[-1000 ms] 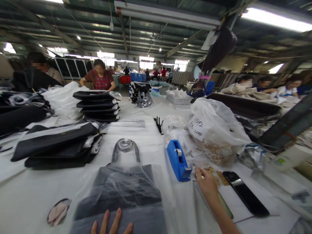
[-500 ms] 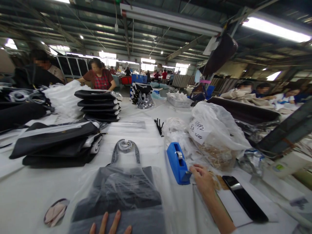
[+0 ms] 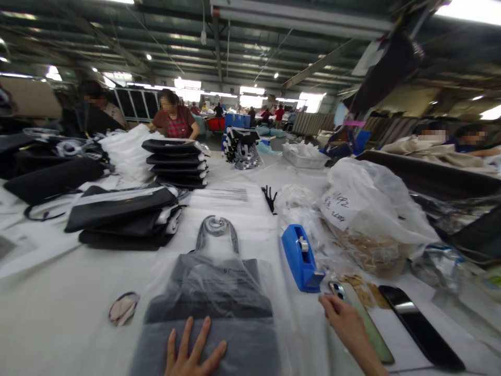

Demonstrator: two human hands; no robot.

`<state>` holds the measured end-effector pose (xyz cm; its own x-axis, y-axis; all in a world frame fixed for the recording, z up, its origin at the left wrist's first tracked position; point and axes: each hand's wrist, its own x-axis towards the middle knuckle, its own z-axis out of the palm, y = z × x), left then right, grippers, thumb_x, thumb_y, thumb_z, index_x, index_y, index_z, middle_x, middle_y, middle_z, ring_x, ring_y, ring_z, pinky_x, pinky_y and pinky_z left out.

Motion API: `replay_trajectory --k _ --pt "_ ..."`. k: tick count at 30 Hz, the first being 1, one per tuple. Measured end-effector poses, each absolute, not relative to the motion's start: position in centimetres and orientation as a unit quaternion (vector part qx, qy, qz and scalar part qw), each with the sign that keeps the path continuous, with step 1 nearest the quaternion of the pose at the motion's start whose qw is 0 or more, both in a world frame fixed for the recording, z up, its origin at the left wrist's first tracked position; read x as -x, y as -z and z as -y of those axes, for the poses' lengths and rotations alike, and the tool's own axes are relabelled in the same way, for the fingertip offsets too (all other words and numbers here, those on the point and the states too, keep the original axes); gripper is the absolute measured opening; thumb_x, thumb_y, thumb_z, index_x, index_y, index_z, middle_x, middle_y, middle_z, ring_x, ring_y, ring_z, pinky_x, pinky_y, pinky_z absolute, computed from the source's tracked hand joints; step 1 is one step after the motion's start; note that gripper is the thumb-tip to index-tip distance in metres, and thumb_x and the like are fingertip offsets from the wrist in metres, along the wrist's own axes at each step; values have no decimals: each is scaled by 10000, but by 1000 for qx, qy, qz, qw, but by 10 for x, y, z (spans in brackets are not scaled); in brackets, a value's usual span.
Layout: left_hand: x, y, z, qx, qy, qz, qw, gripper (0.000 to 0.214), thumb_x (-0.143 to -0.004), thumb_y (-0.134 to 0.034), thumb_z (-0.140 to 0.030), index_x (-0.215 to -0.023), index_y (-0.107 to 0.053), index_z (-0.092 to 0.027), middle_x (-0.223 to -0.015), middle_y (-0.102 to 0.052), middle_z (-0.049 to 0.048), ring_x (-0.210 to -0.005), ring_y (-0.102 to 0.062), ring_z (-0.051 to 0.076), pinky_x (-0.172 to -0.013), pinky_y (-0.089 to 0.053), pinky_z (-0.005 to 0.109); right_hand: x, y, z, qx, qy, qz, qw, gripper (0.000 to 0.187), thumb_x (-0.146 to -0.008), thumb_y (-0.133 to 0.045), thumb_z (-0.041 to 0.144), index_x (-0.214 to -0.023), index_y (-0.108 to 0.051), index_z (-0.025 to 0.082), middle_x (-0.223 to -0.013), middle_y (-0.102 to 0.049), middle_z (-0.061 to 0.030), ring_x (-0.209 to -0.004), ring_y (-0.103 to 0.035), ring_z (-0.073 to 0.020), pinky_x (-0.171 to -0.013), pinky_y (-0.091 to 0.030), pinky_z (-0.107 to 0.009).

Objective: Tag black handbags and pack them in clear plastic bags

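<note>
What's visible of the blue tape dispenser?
The blue tape dispenser looks like hard plastic, with a pale roll in its slot and its cutter end toward the person. It stands upright on the white tabletop, slanted, beside crumpled clear plastic. The right hand is close by the cutter end; whether tape links them is unclear.

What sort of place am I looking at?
Probably a factory workshop, perhaps one handling bags: a stack of folded black goods, a dark handled bag in clear plastic, and a co-worker beneath a metal roof.
</note>
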<state>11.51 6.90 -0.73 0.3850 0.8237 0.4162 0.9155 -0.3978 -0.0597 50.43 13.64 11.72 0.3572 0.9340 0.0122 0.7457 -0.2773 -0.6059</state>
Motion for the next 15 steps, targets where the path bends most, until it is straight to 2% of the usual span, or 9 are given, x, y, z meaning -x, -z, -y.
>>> replay_trajectory --k 2,4,6,10,12,15 --pt "-109 -2 -70 842 143 502 135 841 -664 -752 -516 -1388 -324 -527 -1452 -446 78 -1429 -11 466 -1021 -167 741 -477 -144 -135 687 -217 659 215 383 -834 -444 532 -722 -661 237 -616 -647 -17 -621 -602 -196 -609 -420 -297" --pt "-104 -11 -70 856 127 484 129 900 -673 -737 -543 -1432 -258 -484 -1523 -335 106 -1418 -12 485 -1017 -152 741 -441 -172 -137 542 -251 792 123 360 -914 -415 443 -766 -666 233 -731 -692 -22 -699 -629 -176 -660 -427 -272" --pt "-102 -16 -69 857 116 488 114 898 -703 -717 -535 -1446 -217 -478 -1564 -248 107 -1410 -44 493 -1014 -160 738 -403 -193 -143 428 -235 873 17 311 -936 -424 344 -808 -684 229 -791 -719 -27 -741 -653 -174 -668 -429 -259" --pt "-102 -21 -66 853 112 505 74 885 -731 -711 -498 -1443 -185 -502 -1592 -166 86 -1393 -117 502 -996 -207 742 -341 -200 -164 300 -113 928 -190 219 -887 -514 273 -864 -725 218 -826 -751 -59 -788 -692 -227 -626 -442 -278" --pt "-102 -22 -66 854 118 504 63 877 -742 -704 -493 -1444 -177 -504 -1595 -155 87 -1389 -128 505 -985 -221 745 -319 -190 -177 277 -82 928 -237 179 -839 -572 254 -841 -742 197 -814 -756 -88 -773 -699 -252 -601 -445 -289" --pt "-102 -22 -67 854 127 502 57 880 -742 -700 -508 -1444 -170 -505 -1596 -147 88 -1390 -118 507 -976 -227 748 -297 -171 -190 272 -65 924 -260 122 -754 -641 199 -772 -753 153 -769 -749 -132 -722 -699 -268 -582 -452 -299"
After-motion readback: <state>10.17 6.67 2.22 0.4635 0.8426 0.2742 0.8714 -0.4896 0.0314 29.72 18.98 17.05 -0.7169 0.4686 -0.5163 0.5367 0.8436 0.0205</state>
